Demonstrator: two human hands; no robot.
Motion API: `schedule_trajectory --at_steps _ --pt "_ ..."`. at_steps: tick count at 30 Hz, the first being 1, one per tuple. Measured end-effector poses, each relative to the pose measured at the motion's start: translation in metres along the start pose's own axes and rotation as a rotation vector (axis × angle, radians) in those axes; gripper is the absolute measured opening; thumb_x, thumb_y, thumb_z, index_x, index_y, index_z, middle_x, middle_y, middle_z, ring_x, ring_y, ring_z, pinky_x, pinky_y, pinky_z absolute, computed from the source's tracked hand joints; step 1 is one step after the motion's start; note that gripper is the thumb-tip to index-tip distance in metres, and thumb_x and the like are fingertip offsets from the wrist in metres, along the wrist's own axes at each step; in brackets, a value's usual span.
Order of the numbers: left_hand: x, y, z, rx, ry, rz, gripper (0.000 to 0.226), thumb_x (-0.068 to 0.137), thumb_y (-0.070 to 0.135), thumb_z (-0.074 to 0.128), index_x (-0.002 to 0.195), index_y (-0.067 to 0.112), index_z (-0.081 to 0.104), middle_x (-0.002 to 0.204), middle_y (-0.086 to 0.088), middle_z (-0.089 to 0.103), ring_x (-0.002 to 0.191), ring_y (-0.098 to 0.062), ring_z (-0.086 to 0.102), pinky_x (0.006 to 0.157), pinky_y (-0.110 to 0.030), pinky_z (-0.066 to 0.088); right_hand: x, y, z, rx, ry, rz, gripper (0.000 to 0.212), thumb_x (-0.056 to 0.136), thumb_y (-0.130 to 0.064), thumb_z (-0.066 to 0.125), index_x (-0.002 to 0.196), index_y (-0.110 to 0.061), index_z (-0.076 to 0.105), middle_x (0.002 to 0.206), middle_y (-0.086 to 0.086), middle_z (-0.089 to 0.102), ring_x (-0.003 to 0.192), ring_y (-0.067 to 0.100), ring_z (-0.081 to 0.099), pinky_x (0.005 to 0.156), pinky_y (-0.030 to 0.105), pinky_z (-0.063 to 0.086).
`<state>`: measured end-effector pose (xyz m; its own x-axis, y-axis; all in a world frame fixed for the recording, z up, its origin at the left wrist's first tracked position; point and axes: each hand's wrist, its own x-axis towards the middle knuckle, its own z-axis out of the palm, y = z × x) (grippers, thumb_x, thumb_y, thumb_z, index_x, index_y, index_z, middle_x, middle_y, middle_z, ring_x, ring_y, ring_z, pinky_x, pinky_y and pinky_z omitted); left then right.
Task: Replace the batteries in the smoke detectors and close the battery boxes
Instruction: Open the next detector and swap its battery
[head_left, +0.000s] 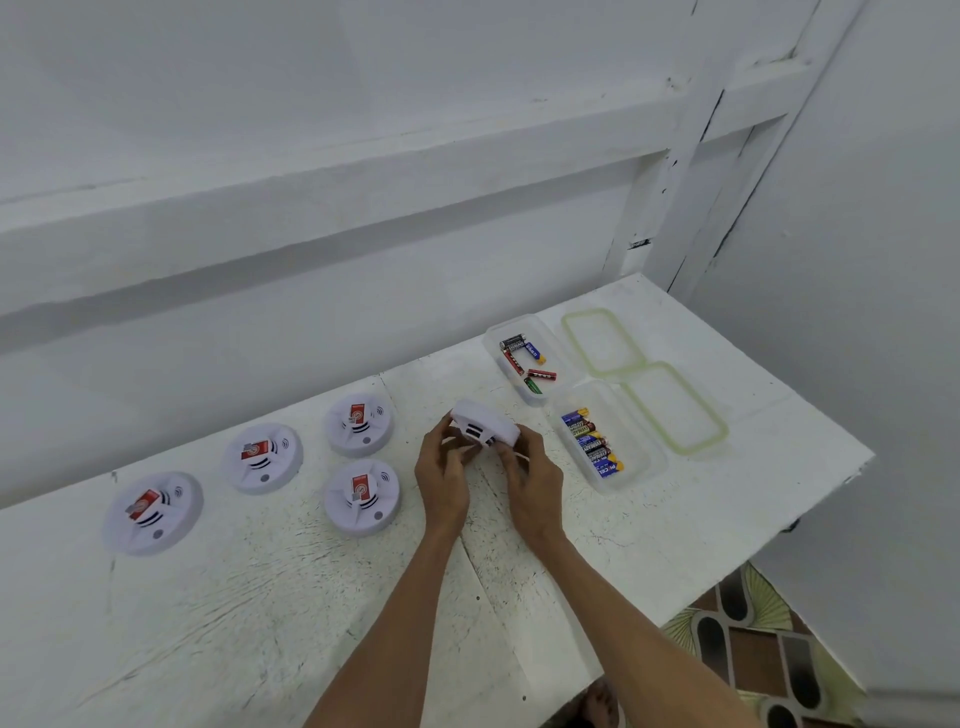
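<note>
My L hand (444, 470) and R hand (532, 480) grip a detector (485, 427) tilted above the table (260, 597), fingers curled round its edges. 4 more detectors (362, 497) lie left, battery boxes (655, 457) right.

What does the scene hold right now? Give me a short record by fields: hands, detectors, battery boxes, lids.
left hand: grips the held detector's left side
right hand: grips its right side
held detector: tilted, side vents toward the camera
other detectors: four lying on the table, red labels up
far box: open, holds loose batteries
near box: open, holds a row of batteries
lids: both flat on the table, right of the boxes
</note>
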<state>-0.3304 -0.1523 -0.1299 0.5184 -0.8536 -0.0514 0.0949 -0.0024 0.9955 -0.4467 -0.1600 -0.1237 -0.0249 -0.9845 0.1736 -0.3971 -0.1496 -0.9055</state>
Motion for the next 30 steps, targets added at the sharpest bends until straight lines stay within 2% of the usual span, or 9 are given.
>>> schedule_trajectory --at_steps 3,5,7,11,14,17,22,25,30 --pt "-0.001 0.002 0.001 0.045 -0.024 0.054 0.046 0.098 -0.001 0.057 0.133 0.029 0.062 0.130 0.001 0.066 0.119 -0.015 0.065 0.095 -0.029 0.057 0.001 -0.002 0.001 0.015 0.023 0.025 0.032 0.100 -0.046 0.047 0.119 -0.021 0.056 0.103 -0.016 0.068 0.088 -0.005 0.065 0.070 0.008 0.047" --pt "-0.001 0.002 0.000 0.080 -0.051 0.073 0.046 0.100 0.002 0.059 0.138 0.028 0.061 0.133 0.003 0.067 0.122 -0.010 0.064 0.100 -0.028 0.055 0.002 0.000 0.002 0.021 0.040 0.026 0.026 0.101 -0.046 0.046 0.110 -0.023 0.056 0.097 -0.015 0.067 0.084 0.000 0.065 0.066 0.015 0.050" --pt "-0.001 0.002 0.000 0.103 -0.092 0.072 0.046 0.101 0.005 0.059 0.144 0.021 0.060 0.131 0.004 0.070 0.116 -0.004 0.067 0.094 -0.020 0.056 0.002 0.003 0.002 0.011 0.061 0.023 0.023 0.102 -0.044 0.046 0.101 -0.023 0.056 0.088 -0.010 0.066 0.075 0.007 0.062 0.061 0.022 0.049" --pt "-0.002 0.004 0.000 0.172 -0.121 0.111 0.041 0.102 0.011 0.064 0.142 0.020 0.059 0.124 0.002 0.072 0.108 0.006 0.067 0.087 -0.012 0.055 0.005 0.003 0.000 -0.015 0.081 0.065 0.037 0.101 -0.045 0.039 0.099 -0.013 0.059 0.075 -0.008 0.063 0.064 0.005 0.059 0.055 0.012 0.041" --pt "-0.002 0.004 0.001 0.166 -0.132 0.112 0.040 0.101 0.013 0.066 0.139 0.024 0.058 0.124 0.004 0.071 0.110 -0.003 0.069 0.087 -0.016 0.057 0.006 0.003 -0.001 -0.038 0.081 0.099 0.035 0.104 -0.038 0.037 0.112 -0.012 0.060 0.079 -0.010 0.064 0.067 0.002 0.061 0.057 0.010 0.042" --pt "-0.002 0.001 0.000 0.187 -0.161 0.111 0.052 0.096 0.011 0.071 0.145 0.018 0.054 0.130 0.003 0.068 0.111 -0.010 0.069 0.086 -0.018 0.057 0.006 0.002 -0.001 -0.049 0.065 0.103 0.031 0.106 -0.035 0.037 0.116 -0.016 0.059 0.079 -0.012 0.064 0.070 0.000 0.061 0.055 0.010 0.041" --pt "-0.002 -0.002 -0.001 0.299 -0.273 0.149 0.070 0.091 0.016 0.076 0.153 0.022 0.043 0.139 0.011 0.060 0.120 -0.002 0.062 0.088 -0.016 0.056 0.011 0.003 -0.004 -0.051 0.070 0.178 0.032 0.104 -0.040 0.039 0.095 -0.016 0.058 0.070 -0.008 0.060 0.060 0.003 0.054 0.053 0.014 0.037" --pt "-0.001 0.000 -0.003 0.286 -0.292 0.132 0.071 0.090 0.019 0.074 0.153 0.024 0.043 0.134 0.013 0.063 0.114 -0.001 0.066 0.086 -0.015 0.056 0.013 0.004 -0.005 -0.044 0.067 0.208 0.036 0.103 -0.045 0.042 0.084 -0.017 0.054 0.065 -0.007 0.056 0.055 0.002 0.051 0.052 0.015 0.038" --pt "-0.001 0.002 -0.003 0.221 -0.277 0.081 0.068 0.084 0.028 0.072 0.146 0.029 0.045 0.131 0.007 0.066 0.113 -0.007 0.068 0.088 -0.025 0.060 0.017 0.005 -0.002 -0.035 0.076 0.240 0.044 0.101 -0.051 0.041 0.078 -0.016 0.055 0.066 -0.003 0.060 0.057 0.005 0.052 0.054 0.018 0.039"
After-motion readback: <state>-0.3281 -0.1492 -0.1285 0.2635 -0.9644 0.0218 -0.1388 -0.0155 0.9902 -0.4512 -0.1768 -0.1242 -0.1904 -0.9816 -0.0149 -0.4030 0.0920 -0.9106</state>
